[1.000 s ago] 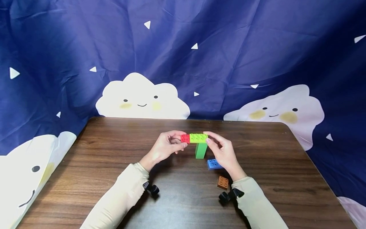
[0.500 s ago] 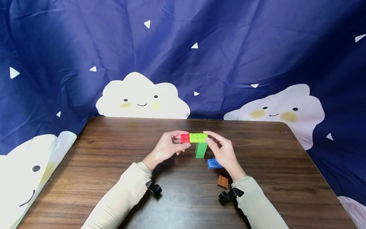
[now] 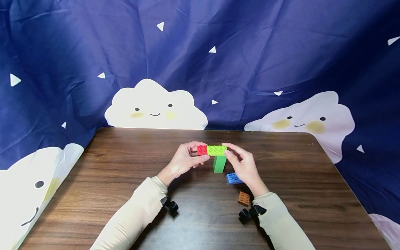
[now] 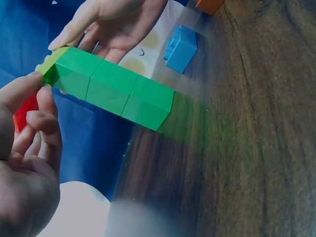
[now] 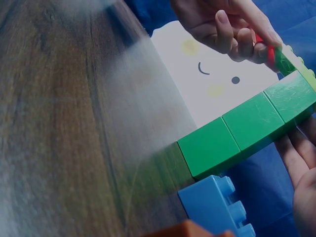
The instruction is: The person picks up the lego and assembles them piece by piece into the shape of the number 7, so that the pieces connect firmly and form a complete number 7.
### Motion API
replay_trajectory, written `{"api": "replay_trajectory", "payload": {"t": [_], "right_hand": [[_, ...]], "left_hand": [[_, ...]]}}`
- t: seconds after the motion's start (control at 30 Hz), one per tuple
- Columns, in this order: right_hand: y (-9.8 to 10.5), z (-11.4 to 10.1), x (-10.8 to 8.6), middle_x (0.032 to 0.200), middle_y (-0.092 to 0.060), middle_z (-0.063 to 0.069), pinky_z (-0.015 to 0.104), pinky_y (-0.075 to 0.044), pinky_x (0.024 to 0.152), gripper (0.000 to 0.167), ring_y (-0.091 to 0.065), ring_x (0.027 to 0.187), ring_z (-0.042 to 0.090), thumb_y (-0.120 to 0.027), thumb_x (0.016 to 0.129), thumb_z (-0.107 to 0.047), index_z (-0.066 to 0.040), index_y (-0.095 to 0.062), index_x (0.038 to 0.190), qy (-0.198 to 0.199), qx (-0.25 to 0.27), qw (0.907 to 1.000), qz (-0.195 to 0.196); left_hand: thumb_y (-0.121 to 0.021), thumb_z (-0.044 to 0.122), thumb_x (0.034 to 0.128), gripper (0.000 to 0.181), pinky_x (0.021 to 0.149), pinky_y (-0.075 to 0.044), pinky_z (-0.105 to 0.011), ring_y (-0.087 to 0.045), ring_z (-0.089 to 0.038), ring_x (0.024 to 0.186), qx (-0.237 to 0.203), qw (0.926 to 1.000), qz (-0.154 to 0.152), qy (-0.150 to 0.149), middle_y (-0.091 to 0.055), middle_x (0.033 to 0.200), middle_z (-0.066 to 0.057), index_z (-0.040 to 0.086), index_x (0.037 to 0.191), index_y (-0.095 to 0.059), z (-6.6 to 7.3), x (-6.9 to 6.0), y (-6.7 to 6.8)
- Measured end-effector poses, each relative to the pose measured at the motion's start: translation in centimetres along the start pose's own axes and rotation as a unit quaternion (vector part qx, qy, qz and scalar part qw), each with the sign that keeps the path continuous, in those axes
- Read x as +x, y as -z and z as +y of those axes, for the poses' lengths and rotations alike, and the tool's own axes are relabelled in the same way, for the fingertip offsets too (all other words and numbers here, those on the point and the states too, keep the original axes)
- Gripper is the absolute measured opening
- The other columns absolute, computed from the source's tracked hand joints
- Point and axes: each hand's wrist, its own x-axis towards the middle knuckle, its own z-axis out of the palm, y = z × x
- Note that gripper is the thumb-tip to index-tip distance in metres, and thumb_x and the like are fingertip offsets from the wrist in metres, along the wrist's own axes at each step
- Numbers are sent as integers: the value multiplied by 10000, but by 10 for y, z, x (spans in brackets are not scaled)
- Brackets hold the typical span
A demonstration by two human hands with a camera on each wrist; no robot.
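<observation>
A column of three green bricks (image 3: 219,165) stands upright on the table, topped by a long lime-green brick (image 3: 216,149). Level with that one and against its left end is a small red brick (image 3: 201,150). My left hand (image 3: 182,160) pinches the red brick, its thumb tip reaching the seam with the lime-green one. On the other side my right hand (image 3: 245,165) grips the lime-green brick's right end between thumb and fingers. In the left wrist view the red brick (image 4: 25,113) is partly hidden by left-hand fingers. How the red brick joins the lime-green one is unclear.
A blue brick (image 3: 233,178) lies on the table near the column's foot, partly behind my right hand. Closer to me is an orange-brown brick (image 3: 243,198). The wooden table (image 3: 109,166) ends at a dark blue cloth (image 3: 200,69) with clouds.
My left hand has shifted slightly to the right, its thumb sliding along toward the lime-green brick. The right hand and the bricks have stayed almost still.
</observation>
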Motion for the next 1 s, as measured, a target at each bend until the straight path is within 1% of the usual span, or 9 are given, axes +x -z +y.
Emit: {"api": "replay_trajectory", "payload": {"t": [0.23, 0.37, 0.43, 0.53, 0.67, 0.83, 1.0], "right_hand": [[0, -1, 0, 736, -461, -35, 215, -359, 530, 281, -423, 640, 50, -667, 1062, -65, -50, -746, 1331, -32, -6, 10000, 0], [0, -3, 0, 741, -458, -44, 214, -363, 531, 283, -424, 646, 43, -667, 1056, -50, -34, -743, 1328, -2, 21, 10000, 6], [0, -3, 0, 745, -460, -43, 213, -364, 534, 281, -425, 650, 42, -665, 1056, -47, -30, -743, 1326, 7, 16, 10000, 10], [0, -3, 0, 750, -465, -38, 211, -368, 541, 280, -430, 656, 43, -665, 1056, -46, -30, -744, 1324, 12, -13, 10000, 11], [0, -3, -1, 749, -462, -36, 208, -368, 541, 280, -430, 658, 43, -667, 1054, -43, -30, -744, 1323, 27, -47, 10000, 7], [0, -3, -1, 746, -463, -29, 194, -361, 541, 284, -433, 662, 41, -680, 1050, -54, -45, -747, 1326, 1, -109, 9999, -10], [1, -4, -1, 752, -465, -24, 194, -360, 541, 287, -438, 667, 47, -685, 1049, -62, -51, -747, 1329, -31, -121, 9999, -41]], "left_hand": [[-778, -50, 942, 401, 579, -547, -200, -763, -151, 761, -167, 9997, -117, -93, -813, 918, 3, -79, 1327, -674, -1, 1, 0], [-756, -85, 946, 411, 602, -575, -204, -780, -168, 793, -311, 9993, -187, -126, -810, 909, 29, -109, 1344, -654, -1, 0, 0], [-745, -101, 948, 413, 605, -578, -206, -777, -150, 784, -341, 9991, -212, -151, -807, 907, 42, -122, 1348, -647, -1, 0, 0], [-740, -108, 948, 409, 613, -586, -209, -773, -125, 769, -343, 9989, -245, -195, -812, 908, 21, -131, 1346, -646, -1, 1, 0], [-744, -103, 948, 409, 618, -593, -216, -773, -134, 769, -312, 9989, -295, -206, -820, 912, -23, -124, 1346, -652, -1, 3, 1], [-750, -85, 952, 407, 632, -602, -225, -782, -182, 800, -247, 9991, -322, -108, -826, 939, -55, -110, 1349, -661, 0, 3, 2], [-766, -76, 943, 404, 639, -609, -233, -796, -291, 841, -188, 9993, -337, -32, -828, 948, -69, -97, 1336, -678, 0, 5, 3]]}}
